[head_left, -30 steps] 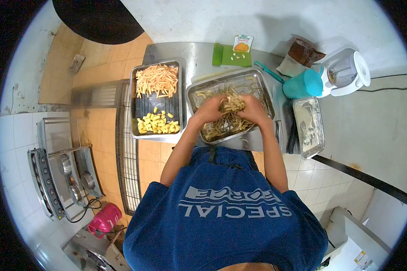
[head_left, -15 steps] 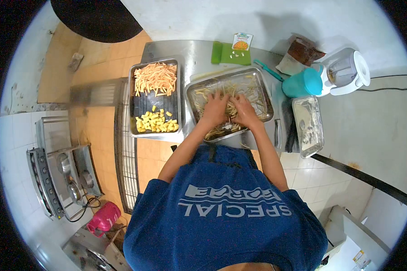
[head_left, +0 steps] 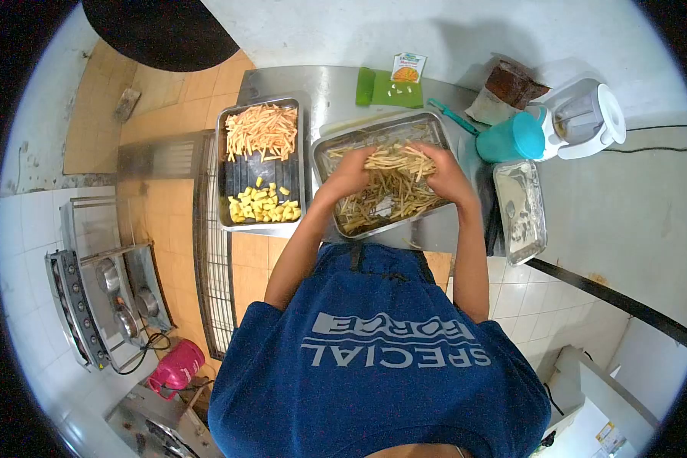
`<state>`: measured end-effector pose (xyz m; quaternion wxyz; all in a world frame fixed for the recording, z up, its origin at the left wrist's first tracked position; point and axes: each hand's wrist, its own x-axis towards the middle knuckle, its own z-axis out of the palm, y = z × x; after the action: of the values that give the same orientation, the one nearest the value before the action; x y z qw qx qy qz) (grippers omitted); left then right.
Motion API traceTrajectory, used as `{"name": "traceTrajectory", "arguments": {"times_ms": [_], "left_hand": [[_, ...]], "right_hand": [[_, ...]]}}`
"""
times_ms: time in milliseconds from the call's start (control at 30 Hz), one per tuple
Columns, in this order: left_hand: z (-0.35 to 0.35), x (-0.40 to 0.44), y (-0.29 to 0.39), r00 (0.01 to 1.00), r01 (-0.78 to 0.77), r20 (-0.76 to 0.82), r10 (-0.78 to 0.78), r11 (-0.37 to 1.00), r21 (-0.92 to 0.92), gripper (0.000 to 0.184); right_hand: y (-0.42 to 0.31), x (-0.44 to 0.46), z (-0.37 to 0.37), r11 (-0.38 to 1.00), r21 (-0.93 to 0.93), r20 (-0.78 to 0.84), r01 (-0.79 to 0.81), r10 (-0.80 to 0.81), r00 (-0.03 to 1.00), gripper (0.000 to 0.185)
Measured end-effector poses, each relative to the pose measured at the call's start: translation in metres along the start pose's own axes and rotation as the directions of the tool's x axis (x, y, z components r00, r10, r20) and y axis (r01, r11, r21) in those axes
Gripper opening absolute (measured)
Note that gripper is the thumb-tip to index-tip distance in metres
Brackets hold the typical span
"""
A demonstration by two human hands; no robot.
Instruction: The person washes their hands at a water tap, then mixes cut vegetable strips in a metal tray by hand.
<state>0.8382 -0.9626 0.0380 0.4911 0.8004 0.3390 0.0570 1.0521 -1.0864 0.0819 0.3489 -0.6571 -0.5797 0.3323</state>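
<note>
My left hand [head_left: 349, 174] and my right hand [head_left: 448, 179] are closed around a bunch of pale potato strips [head_left: 399, 160], lifted above a metal tray [head_left: 427, 126]. More thin strips [head_left: 395, 195] lie loose in that tray, with a small white patch [head_left: 383, 207] among them that I cannot make out. Left of it, a second metal tray [head_left: 252, 169] carries orange strips [head_left: 262, 131] at its far end and yellow chunks [head_left: 263, 204] at its near end.
Behind the tray lie a green sheet [head_left: 401, 93] and a seasoning packet [head_left: 408, 68]. To the right stand a teal jug [head_left: 511, 139], a blender [head_left: 588, 122], a brown-and-white bag [head_left: 507, 91] and a tray of white powder [head_left: 517, 217]. A gas stove [head_left: 80, 309] is at left.
Both hands have come up from the strips in the tray and moved apart, and a bunch of potato strips is now raised between them.
</note>
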Motion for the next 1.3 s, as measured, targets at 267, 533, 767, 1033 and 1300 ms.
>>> {"name": "traceTrajectory", "arguments": {"times_ms": [267,533,767,1033,1300], "left_hand": [[-0.001,-0.005,-0.024,0.956,-0.232,0.214,0.200,0.963,0.136,0.090],[0.049,-0.021,0.000,0.997,0.066,0.004,-0.081,0.834,0.547,0.102],[0.050,0.002,-0.043,0.992,-0.108,-0.032,0.118,0.969,0.224,0.079],[0.008,-0.018,0.001,0.992,-0.114,0.099,0.077,0.881,0.459,0.078],[0.062,0.008,-0.058,0.981,-0.142,-0.090,0.170,0.956,0.256,0.075]], "right_hand": [[0.022,-0.005,0.009,0.988,-0.152,0.296,0.032,0.014,0.955,0.078],[0.038,-0.022,0.090,0.847,-0.460,0.001,-0.268,0.302,0.953,0.094],[0.068,-0.013,0.074,0.954,-0.271,-0.074,-0.130,0.115,0.991,0.061],[0.047,0.009,0.021,0.993,-0.064,0.084,-0.098,0.104,0.991,0.063],[0.067,0.020,0.076,1.000,-0.017,0.052,-0.006,0.007,0.999,0.059]]}}
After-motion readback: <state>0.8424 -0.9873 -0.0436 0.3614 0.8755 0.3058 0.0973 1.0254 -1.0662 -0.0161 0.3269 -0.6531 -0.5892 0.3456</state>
